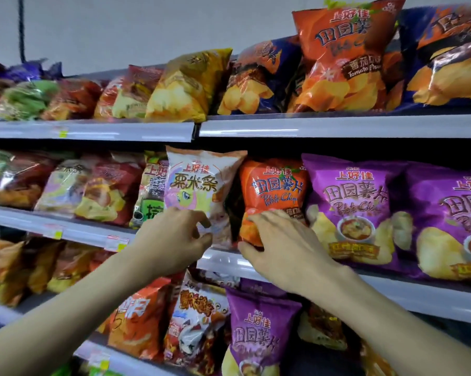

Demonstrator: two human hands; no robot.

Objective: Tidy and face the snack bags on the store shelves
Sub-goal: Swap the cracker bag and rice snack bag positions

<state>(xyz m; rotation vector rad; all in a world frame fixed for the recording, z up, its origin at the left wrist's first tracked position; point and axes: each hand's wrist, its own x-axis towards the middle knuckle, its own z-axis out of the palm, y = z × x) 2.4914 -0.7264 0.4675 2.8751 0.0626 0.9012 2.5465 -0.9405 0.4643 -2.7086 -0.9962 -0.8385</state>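
A white and pink snack bag (199,183) stands upright on the middle shelf (223,260), at the gap between two shelf sections. My left hand (174,237) pinches its lower edge between thumb and fingers. To its right stands an orange potato chip bag (275,185); my right hand (280,245) grips its bottom, fingers curled over the front and thumb underneath. Two purple chip bags (356,210) stand further right on the same shelf.
The top shelf (337,126) carries yellow, blue and orange chip bags (340,58), some leaning. Mixed bags fill the left middle shelf. On the lower shelf stand a purple bag (258,332), a white and red bag (199,321) and an orange bag (139,318).
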